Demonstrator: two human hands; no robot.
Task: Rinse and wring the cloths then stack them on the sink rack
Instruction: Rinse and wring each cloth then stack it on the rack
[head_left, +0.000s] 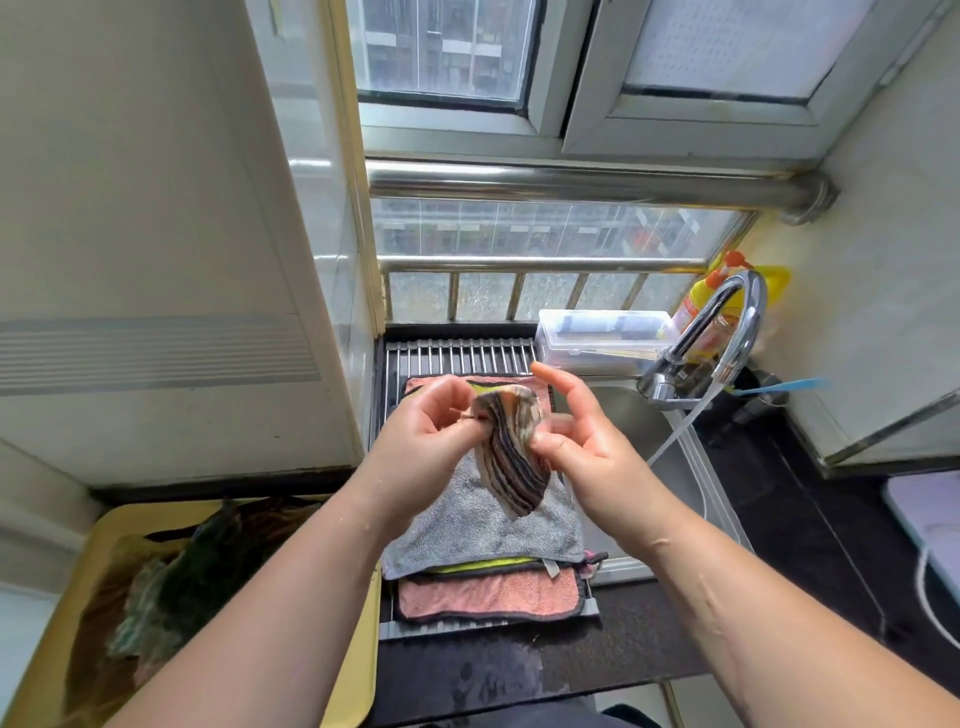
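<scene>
Head view shows both hands, left hand and right hand, pinching a striped cloth above the stacked cloths mid-frame.

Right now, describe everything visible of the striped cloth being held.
The striped cloth is small, soft woven fabric with dark brown, grey and pinkish bands. It hangs bunched and folded in the air, its lower end drooping to a point over the grey cloth stacked on the sink rack. The left hand pinches its upper left edge; the right hand pinches its right edge. Whether it is wet cannot be told.
</scene>
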